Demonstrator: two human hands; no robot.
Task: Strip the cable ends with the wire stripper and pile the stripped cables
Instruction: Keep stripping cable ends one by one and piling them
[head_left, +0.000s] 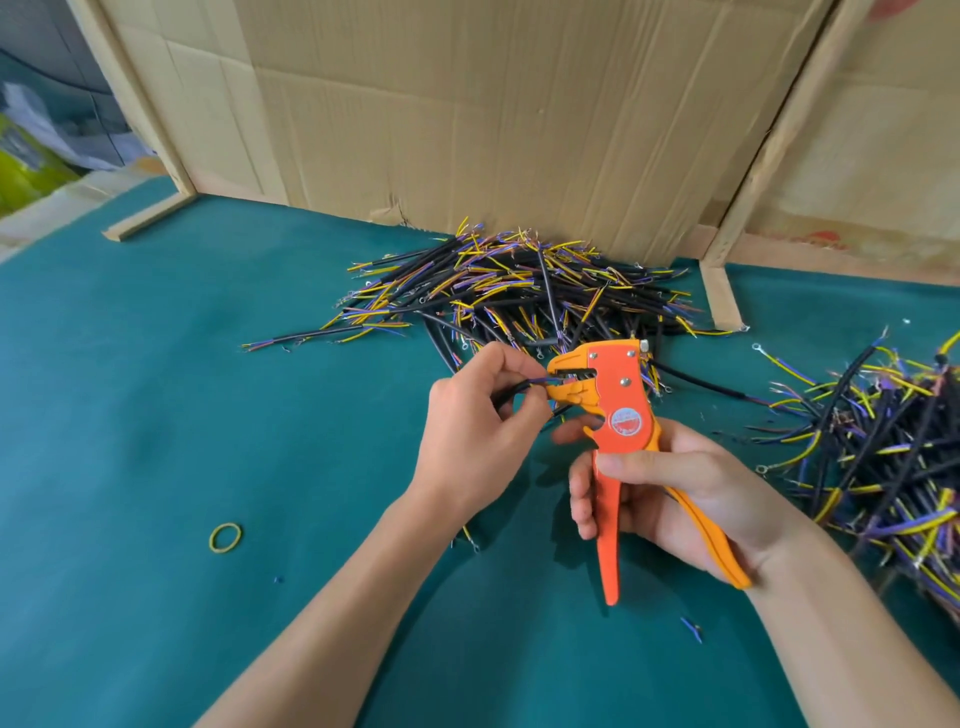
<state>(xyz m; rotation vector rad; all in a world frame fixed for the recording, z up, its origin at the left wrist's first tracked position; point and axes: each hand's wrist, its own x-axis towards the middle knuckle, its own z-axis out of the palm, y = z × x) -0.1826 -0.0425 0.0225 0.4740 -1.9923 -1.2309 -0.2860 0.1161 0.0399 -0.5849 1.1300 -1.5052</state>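
My right hand (670, 493) grips the handles of an orange wire stripper (618, 395), held upright over the green table with its jaws pointing left. My left hand (478, 421) pinches a short black cable (511, 391) and holds its coloured wire end in the stripper's jaws. A wide pile of black cables with yellow and purple wire ends (519, 291) lies behind the hands against the cardboard. A second heap of similar cables (893, 462) lies at the right edge.
A cardboard wall (467, 104) stands along the back of the green table cover (208, 415). A yellow rubber band (225, 537) lies at the front left. Small bits of insulation (691, 627) lie near my right forearm.
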